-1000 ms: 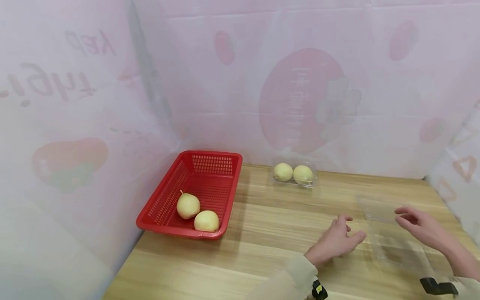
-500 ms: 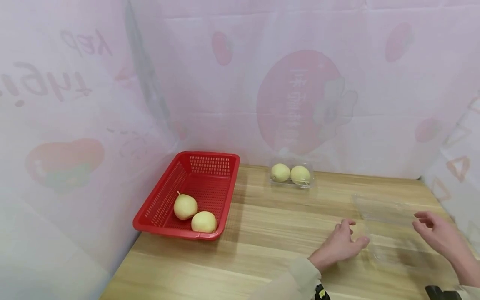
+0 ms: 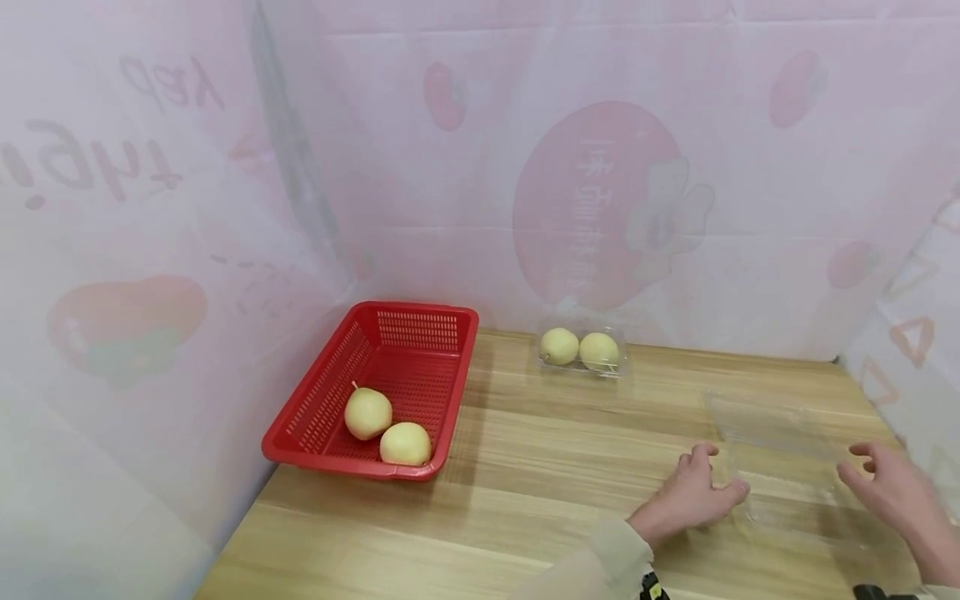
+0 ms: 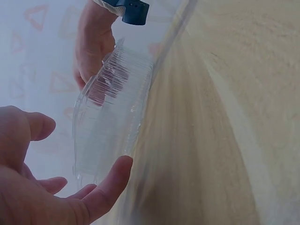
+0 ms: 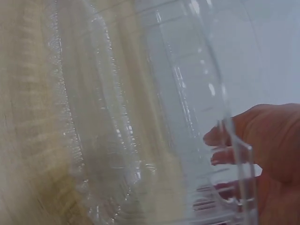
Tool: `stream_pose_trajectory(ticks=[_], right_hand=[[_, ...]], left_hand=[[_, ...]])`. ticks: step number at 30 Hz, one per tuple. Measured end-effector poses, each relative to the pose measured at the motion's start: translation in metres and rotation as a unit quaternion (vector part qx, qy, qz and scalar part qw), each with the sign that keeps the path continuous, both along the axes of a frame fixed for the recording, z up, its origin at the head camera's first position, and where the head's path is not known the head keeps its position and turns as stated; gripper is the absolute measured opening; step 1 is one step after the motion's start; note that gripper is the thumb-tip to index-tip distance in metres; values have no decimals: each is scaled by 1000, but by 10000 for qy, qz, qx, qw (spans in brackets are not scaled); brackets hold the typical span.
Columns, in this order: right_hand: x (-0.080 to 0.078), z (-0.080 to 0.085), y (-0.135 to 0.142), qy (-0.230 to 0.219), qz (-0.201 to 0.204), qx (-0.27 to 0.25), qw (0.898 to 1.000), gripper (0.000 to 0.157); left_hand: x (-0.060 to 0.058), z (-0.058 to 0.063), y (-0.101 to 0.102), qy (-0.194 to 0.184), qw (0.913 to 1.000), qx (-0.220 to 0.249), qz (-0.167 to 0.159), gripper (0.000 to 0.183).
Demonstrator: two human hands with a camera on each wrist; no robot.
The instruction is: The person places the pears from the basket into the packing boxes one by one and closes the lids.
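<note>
A clear plastic clamshell box (image 3: 772, 421) lies unfolded on the wooden table at the right, between my two hands. My left hand (image 3: 686, 500) is at its left side, thumb and fingers spread apart. The left wrist view shows the fingertips of that left hand (image 4: 47, 187) close by the ridged wall of the box (image 4: 112, 112), pinching nothing. At the box's right side is my right hand (image 3: 892, 492), fingers loosely bent with a gap to the thumb. In the right wrist view, fingers of the right hand (image 5: 276, 145) show through the box's transparent rim (image 5: 220, 89).
A red plastic basket (image 3: 420, 367) stands at the left with a stemmed pear (image 3: 368, 413) and a second pear (image 3: 406, 444) inside. Near the back curtain (image 3: 450, 208), another clear box (image 3: 622, 367) holds two pears (image 3: 559, 346). A printed curtain also lines the left side.
My right hand has moved to the right, away from the middle of the box. My left hand has shifted slightly right, nearer the box. The view has turned a little.
</note>
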State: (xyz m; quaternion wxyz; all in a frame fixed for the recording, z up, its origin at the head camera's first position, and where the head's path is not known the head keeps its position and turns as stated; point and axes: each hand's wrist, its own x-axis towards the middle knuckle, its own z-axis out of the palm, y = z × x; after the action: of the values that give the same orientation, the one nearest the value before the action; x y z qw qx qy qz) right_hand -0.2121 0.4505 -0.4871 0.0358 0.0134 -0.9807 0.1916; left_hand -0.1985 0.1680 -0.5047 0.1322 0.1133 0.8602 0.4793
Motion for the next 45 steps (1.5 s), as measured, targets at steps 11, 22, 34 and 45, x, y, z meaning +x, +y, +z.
stream_pose_trajectory(ticks=[11,22,34,45], right_hand=[[4,-8,3,-717,-104,-374,9967,53],[3,-17,-5,-68,-55,-613,9981,47],[5,-27,-21,270,41,-961,9950,41],[4,-32,-35,327,151,-1261,9914,35]], left_hand=[[5,-4,8,-193,9994,-229,169,58],[4,-7,8,-260,9995,-73,137,62],[0,-10,-4,-627,9968,414,265,69],[-8,-10,-25,-247,9990,272,-235,85]])
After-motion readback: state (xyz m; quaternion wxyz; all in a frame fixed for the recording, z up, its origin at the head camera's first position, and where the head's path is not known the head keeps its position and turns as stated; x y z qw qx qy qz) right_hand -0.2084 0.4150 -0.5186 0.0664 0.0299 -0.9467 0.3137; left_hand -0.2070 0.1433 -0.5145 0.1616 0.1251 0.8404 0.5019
